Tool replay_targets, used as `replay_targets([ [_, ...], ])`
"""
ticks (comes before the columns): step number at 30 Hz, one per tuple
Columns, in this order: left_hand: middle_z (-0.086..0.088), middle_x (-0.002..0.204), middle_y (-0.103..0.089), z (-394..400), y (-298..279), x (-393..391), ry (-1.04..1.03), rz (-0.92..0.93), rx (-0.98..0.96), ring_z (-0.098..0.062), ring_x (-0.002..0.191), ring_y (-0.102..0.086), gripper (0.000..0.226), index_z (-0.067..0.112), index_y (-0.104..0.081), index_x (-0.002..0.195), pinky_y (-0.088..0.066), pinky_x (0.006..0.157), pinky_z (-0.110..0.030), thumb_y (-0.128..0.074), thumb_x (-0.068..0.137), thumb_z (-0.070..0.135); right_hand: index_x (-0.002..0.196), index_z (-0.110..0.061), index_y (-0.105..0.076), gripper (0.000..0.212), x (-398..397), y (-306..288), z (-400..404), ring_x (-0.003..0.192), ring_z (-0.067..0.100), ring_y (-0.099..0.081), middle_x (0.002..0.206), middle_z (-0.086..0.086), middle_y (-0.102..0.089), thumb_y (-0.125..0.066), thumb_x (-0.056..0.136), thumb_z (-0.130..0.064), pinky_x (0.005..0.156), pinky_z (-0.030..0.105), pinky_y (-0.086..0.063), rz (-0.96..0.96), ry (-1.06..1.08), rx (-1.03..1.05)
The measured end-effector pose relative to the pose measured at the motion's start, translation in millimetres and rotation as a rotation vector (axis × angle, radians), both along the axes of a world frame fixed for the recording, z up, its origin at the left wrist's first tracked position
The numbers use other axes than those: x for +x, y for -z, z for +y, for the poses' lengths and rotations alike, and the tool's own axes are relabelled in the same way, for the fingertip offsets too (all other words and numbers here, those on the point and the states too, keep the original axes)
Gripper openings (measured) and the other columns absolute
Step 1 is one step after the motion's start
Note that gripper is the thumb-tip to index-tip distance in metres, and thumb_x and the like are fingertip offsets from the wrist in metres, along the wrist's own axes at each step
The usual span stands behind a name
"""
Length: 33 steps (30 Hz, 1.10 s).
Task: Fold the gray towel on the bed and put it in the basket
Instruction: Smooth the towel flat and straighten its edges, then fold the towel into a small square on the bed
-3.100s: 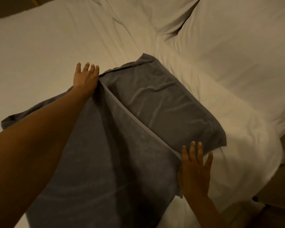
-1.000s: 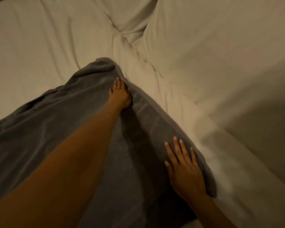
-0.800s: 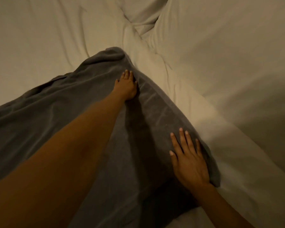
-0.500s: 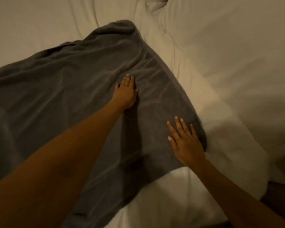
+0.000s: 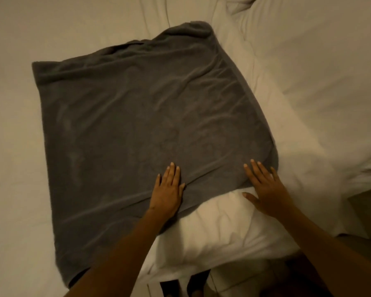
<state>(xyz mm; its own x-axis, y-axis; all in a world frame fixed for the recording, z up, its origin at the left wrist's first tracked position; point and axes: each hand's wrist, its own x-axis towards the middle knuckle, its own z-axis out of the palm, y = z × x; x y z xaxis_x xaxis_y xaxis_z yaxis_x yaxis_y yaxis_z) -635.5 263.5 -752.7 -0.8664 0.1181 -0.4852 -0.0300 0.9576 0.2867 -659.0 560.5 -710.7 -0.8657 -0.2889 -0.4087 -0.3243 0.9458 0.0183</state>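
Covering most of the view, the white bed (image 5: 308, 86) carries the gray towel (image 5: 137, 116), which lies flat as a folded, slightly wrinkled rectangle. Left hand (image 5: 167, 195) rests on its near edge with straight fingers together. Right hand (image 5: 266, 189) is spread wide, fingertips on the towel's near right corner, thumb on the sheet.

The gray towel (image 5: 137, 125) is lying spread flat in a roughly square, lightly wrinkled layer on the white bed (image 5: 19, 157), its far corner bunching slightly.
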Motion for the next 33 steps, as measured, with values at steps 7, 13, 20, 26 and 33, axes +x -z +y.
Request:
replay_targets([
  [7, -0.005, 0.160, -0.006, -21.1, 0.3, 63.1, -0.037, 0.121, -0.080, -0.022, 0.149, -0.009, 0.070, 0.014, -0.011, 0.152, 0.000, 0.119, -0.038, -0.012, 0.096, 0.056, 0.144, -0.004, -0.031, 0.073, -7.7, 8.3, -22.0, 0.139, 0.037, -0.030, 0.150, 0.022, -0.031, -0.066, 0.082, -0.016, 0.113, 0.053, -0.021, 0.033, 0.140, -0.060],
  [13, -0.005, 0.159, -0.006, -46.0, 4.6, 110.1, -0.055, 0.143, -0.150, -0.022, 0.147, -0.008, 0.087, 0.013, -0.013, 0.152, -0.005, 0.121, -0.042, -0.004, 0.087, 0.071, 0.142, 0.006, -0.029, 0.060, -13.9, 20.1, -12.1, 0.137, 0.043, -0.033, 0.145, 0.030, -0.034, -0.040, 0.084, -0.002, 0.113, 0.058, -0.017, 0.140, 0.118, 0.008],
  [20, -0.011, 0.159, -0.015, -42.1, -2.9, 124.8, -0.098, 0.105, -0.216, -0.027, 0.145, -0.026, 0.092, 0.013, -0.022, 0.151, -0.021, 0.117, -0.046, -0.001, 0.083, 0.072, 0.138, 0.009, -0.037, 0.062, -9.0, 25.8, 7.9, 0.130, 0.051, -0.038, 0.139, 0.036, -0.039, -0.023, 0.082, -0.012, 0.112, 0.060, -0.015, 0.222, -0.044, 0.018],
  [26, -0.006, 0.160, -0.014, -60.9, -4.0, 153.6, -0.202, 0.084, -0.292, -0.020, 0.147, -0.020, 0.097, 0.015, -0.011, 0.153, -0.011, 0.120, -0.042, 0.005, 0.077, 0.075, 0.130, 0.015, -0.044, 0.061, -4.5, 19.4, 19.5, 0.111, 0.055, -0.053, 0.124, 0.041, -0.051, -0.038, 0.072, -0.002, 0.108, 0.060, -0.027, 0.254, -0.115, -0.018],
  [33, -0.010, 0.161, -0.001, -97.3, -5.1, 189.8, -0.300, -0.004, -0.392, -0.021, 0.150, -0.006, 0.071, 0.009, 0.001, 0.152, -0.001, 0.120, -0.046, -0.032, 0.099, 0.043, 0.125, 0.017, -0.048, 0.057, 12.3, 10.7, 54.0, 0.108, 0.055, -0.055, 0.121, 0.041, -0.053, -0.043, 0.069, 0.009, 0.103, 0.062, -0.034, 0.237, -0.180, 0.038],
])
